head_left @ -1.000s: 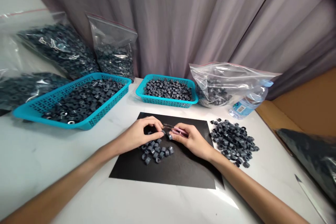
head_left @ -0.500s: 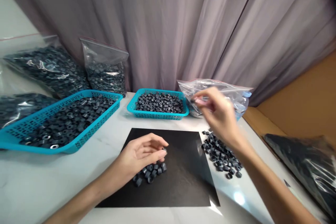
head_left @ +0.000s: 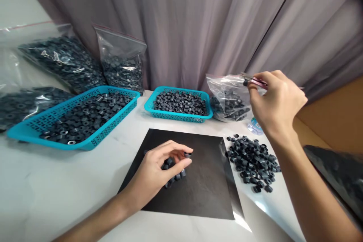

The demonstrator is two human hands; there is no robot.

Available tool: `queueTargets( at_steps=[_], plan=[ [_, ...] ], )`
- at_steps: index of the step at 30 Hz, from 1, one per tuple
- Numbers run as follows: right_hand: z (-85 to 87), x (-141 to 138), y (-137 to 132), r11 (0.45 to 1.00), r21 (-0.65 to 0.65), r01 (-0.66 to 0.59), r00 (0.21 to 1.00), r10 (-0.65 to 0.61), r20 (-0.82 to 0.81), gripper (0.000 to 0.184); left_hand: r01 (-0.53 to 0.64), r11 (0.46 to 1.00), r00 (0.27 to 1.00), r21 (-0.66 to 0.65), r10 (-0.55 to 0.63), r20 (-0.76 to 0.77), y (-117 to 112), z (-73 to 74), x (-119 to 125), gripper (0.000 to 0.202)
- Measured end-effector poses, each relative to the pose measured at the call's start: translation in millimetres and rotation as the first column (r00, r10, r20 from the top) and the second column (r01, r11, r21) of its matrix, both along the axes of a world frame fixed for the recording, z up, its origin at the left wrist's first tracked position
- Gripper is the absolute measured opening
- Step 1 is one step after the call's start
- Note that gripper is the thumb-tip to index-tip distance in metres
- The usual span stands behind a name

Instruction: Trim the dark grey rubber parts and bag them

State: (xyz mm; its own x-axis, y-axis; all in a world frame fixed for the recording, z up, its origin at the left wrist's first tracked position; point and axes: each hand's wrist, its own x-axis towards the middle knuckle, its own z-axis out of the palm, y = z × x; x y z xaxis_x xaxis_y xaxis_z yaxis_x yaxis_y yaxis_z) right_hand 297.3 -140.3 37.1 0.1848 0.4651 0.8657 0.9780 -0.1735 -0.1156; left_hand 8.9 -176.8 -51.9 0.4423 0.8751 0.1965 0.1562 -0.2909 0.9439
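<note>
My left hand (head_left: 161,170) is over the black mat, pinching a small black ring (head_left: 187,154) between thumb and fingertips. Under and beside its fingers lies a small group of short black rings (head_left: 178,176), partly hidden by the hand. Raised at the right, my right hand (head_left: 279,100) is closed around slim pink tweezers (head_left: 258,82). By their pointed end is a small black piece (head_left: 245,82), close to my thumb; I cannot tell whether the tips grip it. Below this hand, a loose heap of black rings (head_left: 252,160) spreads on the table beside the mat.
A black mat (head_left: 210,193) lies on the white table (head_left: 113,166). Two blue baskets (head_left: 93,141) of rings stand behind, one left, one centre. Clear bags (head_left: 121,60) of black pieces line the back. A plastic bottle (head_left: 255,126) and a dark bag (head_left: 337,181) are at right.
My right hand has moved right and now shows the pink tweezers clearly. My left hand has shifted slightly right, with a ring visible at its fingertips. The camera view has shifted a little.
</note>
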Motion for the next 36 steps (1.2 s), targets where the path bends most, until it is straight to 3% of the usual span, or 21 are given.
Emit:
queueTargets(
  at_steps=[5, 15, 29, 36],
  plan=[
    [-7.3, -2, 4, 0.999, 0.01, 0.039, 0.996, -0.04, 0.084, 0.021, 0.018, 0.993, 0.999, 0.119, -0.014, -0.032, -4, 3.7, 2, 0.016],
    [-12.0, 3, 5, 0.991, -0.119, -0.056, 0.974, 0.081, 0.211, 0.028, 0.02, 0.992, 0.998, 0.123, -0.013, -0.059, -8, 8.1, -2, 0.016],
    [-4.5, 10, 14, 0.999, -0.018, -0.028, 0.999, 0.029, 0.038, 0.024, -0.016, 0.982, 0.997, 0.19, 0.032, -0.077, 10, -2.1, -2, 0.015],
    [5.8, 7, 4, 0.992, -0.1, -0.077, 0.992, 0.066, -0.11, 0.019, -0.026, 1.0, 0.999, 0.011, 0.026, 0.021, 8, 22.7, 21, 0.019]
  ],
)
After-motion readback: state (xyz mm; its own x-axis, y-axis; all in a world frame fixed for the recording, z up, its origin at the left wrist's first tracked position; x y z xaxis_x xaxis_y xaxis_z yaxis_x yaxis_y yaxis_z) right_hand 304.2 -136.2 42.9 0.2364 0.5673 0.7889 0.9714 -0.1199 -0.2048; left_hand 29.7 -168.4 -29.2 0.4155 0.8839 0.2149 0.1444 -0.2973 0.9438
